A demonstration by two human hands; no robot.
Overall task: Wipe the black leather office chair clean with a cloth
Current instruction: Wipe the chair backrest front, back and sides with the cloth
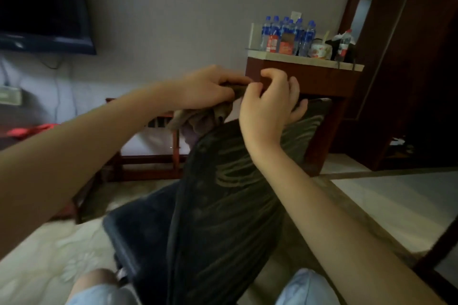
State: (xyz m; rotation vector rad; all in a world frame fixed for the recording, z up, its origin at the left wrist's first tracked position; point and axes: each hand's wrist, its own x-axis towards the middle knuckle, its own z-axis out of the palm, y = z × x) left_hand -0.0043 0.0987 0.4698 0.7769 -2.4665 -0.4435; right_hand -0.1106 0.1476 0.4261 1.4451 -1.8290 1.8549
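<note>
We're looking down over the black office chair, its backrest rising between our two knees, and both hands are up at its top edge. The left hand has its fingers curled round the cloth, a grey-brown rag bunched in the grip, with the loose part spilling below the palm and hanging down to the left corner of the backrest's top, where it touches or just about touches the dark surface. The right hand comes in from the other side, thumb and forefinger pinching the cloth's upper edge right where it leaves the left hand, so the two hands are all but touching. The right hand's other fingers are curled over towards the chair's top edge; we cannot tell whether they rest on it. So the cloth sits between the two grips and above the backrest, not spread on it. The chair's seat shows lower left, dark and blurred. Behind the hands stands a wooden cabinet with a pale top carrying a cluster of water bottles, and a dark television hangs on the wall at upper left.
</note>
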